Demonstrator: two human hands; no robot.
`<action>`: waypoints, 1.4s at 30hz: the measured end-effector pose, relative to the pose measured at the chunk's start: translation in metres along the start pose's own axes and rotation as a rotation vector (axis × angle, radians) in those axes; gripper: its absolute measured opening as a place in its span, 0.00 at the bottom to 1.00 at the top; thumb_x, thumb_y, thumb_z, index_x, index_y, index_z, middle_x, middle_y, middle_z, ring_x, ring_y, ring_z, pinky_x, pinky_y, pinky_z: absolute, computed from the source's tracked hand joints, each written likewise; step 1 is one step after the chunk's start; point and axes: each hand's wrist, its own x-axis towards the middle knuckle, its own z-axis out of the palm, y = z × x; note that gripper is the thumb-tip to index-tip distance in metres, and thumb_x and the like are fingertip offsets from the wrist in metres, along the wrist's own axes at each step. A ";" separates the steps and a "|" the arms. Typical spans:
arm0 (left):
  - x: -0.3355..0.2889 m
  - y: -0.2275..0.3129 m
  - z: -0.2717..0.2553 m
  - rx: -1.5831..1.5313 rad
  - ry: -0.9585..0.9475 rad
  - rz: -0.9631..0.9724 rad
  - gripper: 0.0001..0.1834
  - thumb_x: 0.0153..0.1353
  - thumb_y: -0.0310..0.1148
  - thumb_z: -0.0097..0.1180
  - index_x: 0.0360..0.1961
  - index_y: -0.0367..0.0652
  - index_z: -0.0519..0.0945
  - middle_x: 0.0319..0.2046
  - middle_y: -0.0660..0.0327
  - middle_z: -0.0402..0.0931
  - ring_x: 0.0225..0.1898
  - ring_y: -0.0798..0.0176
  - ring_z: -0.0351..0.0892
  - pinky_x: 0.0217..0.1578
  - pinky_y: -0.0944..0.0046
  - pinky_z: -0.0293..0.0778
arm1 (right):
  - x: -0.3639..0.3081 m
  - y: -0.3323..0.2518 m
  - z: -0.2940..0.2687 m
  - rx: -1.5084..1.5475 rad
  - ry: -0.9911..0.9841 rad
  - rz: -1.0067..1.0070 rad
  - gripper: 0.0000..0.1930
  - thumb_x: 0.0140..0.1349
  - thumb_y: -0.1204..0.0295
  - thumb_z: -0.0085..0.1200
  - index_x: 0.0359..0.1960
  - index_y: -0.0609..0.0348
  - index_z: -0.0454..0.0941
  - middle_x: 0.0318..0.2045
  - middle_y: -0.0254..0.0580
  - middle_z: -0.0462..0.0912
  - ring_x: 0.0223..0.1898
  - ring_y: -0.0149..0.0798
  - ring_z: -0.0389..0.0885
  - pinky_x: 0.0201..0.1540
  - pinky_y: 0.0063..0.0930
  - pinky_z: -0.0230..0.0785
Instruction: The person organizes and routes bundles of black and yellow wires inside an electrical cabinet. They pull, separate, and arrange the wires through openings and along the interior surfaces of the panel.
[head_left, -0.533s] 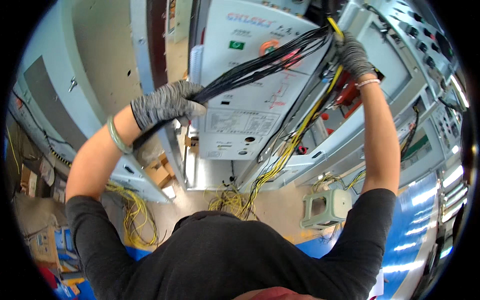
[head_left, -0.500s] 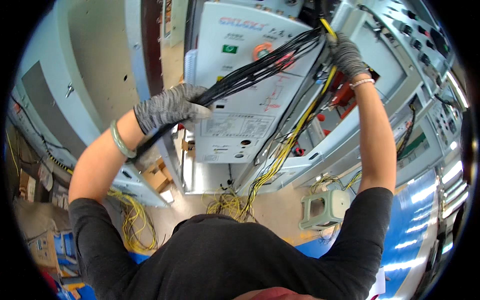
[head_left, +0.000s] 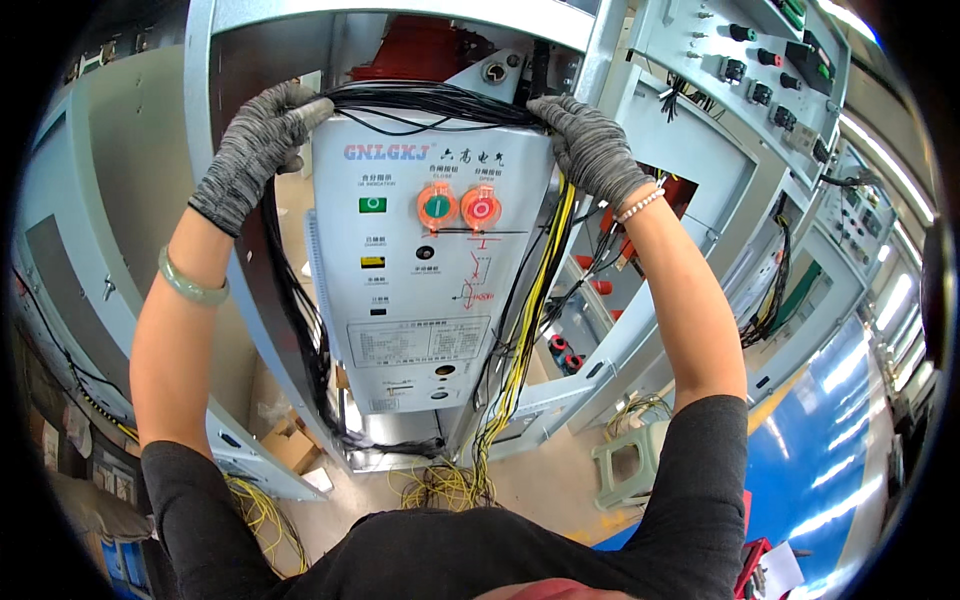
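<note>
A bundle of thin black wires [head_left: 430,98] runs across the top edge of a pale grey breaker unit [head_left: 400,330] in an open cabinet. My left hand [head_left: 255,150], in a grey knitted glove, is closed around the bundle at the unit's upper left corner. From it the black wires hang down the unit's left side. At the upper right corner my right hand [head_left: 592,145], gloved alike, grips the bundle's other end, its fingertips partly hidden. Below that hand, yellow wires [head_left: 525,340] drop along the unit's right side. Two round buttons [head_left: 459,208] show on the front.
Cabinet posts [head_left: 240,300] flank the unit, with a metal crossbar [head_left: 400,14] above. An open door [head_left: 120,290] stands at left, further panels [head_left: 740,70] at right. Coiled yellow wires [head_left: 445,486], a cardboard box [head_left: 290,447] and a green stool [head_left: 628,465] are on the floor.
The bundle has gone from slanting across the unit's front to lying level along its top. My left hand has moved up, and my right hand has come left and slightly down.
</note>
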 end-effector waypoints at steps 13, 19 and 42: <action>0.084 -0.011 -0.008 0.096 -0.012 0.165 0.19 0.58 0.49 0.56 0.39 0.44 0.79 0.22 0.69 0.70 0.21 0.75 0.65 0.20 0.73 0.65 | 0.068 -0.015 0.002 -0.187 -0.304 0.045 0.18 0.59 0.56 0.48 0.36 0.60 0.79 0.30 0.51 0.78 0.36 0.50 0.78 0.43 0.39 0.70; 0.091 -0.013 -0.013 0.215 -0.202 -0.002 0.19 0.59 0.49 0.54 0.38 0.43 0.79 0.20 0.67 0.69 0.22 0.75 0.66 0.17 0.72 0.65 | 0.085 -0.011 0.009 -0.127 -0.398 0.135 0.20 0.58 0.55 0.48 0.34 0.61 0.79 0.30 0.53 0.80 0.36 0.50 0.79 0.43 0.40 0.70; 0.101 -0.011 0.003 0.152 -0.019 0.362 0.24 0.54 0.48 0.59 0.46 0.42 0.77 0.21 0.65 0.72 0.19 0.75 0.68 0.19 0.74 0.71 | 0.079 0.002 0.003 0.071 -0.433 0.093 0.25 0.56 0.51 0.53 0.40 0.64 0.78 0.31 0.51 0.80 0.34 0.45 0.80 0.41 0.33 0.72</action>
